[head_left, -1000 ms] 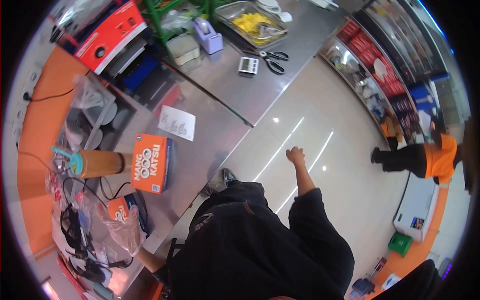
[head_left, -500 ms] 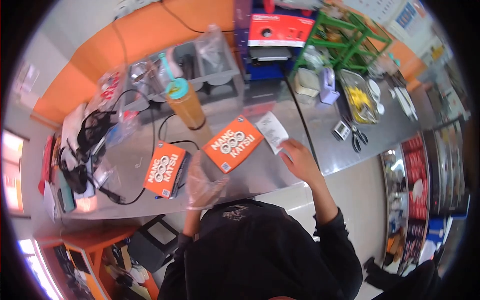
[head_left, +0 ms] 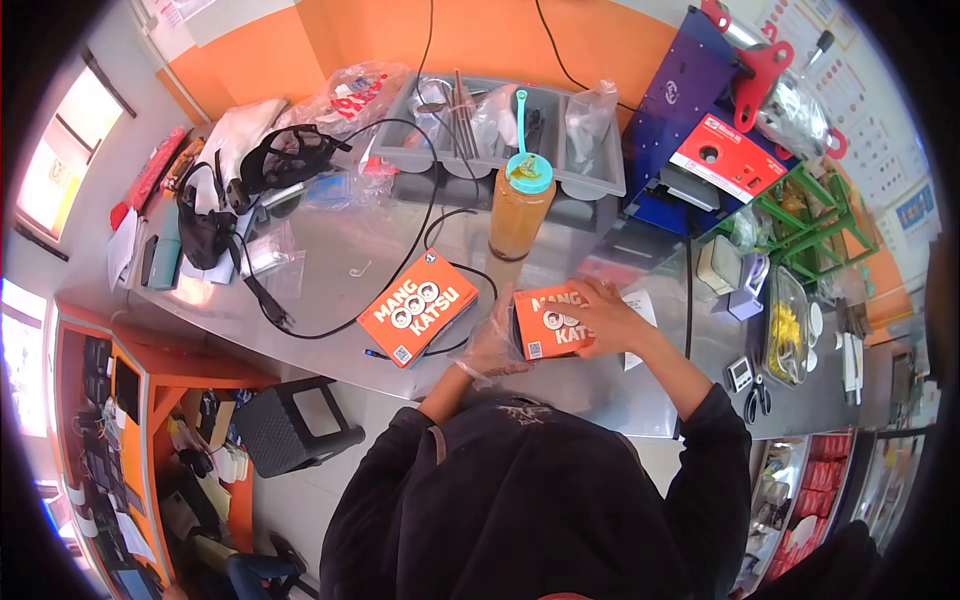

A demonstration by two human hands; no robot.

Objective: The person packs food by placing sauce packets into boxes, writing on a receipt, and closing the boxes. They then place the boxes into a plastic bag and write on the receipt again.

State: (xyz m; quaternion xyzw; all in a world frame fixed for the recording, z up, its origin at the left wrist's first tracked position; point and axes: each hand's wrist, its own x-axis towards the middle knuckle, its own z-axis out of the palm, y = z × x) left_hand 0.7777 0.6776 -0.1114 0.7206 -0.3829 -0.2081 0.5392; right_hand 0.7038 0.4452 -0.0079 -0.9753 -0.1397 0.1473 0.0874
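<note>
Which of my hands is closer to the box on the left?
Left. Your left hand is just right of that box; your right hand is farther, on the other box.

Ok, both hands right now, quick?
Left hand: gloved, at left side of right-hand box; grip unclear.
Right hand: bare, over that box's top; grip unclear.

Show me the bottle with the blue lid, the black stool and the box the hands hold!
Bottle (head_left: 517,222): head view, on its orange-brown side.
Black stool (head_left: 268,436): head view, on its dark seat.
Held box (head_left: 541,337): head view, on its orange printed top.
</note>
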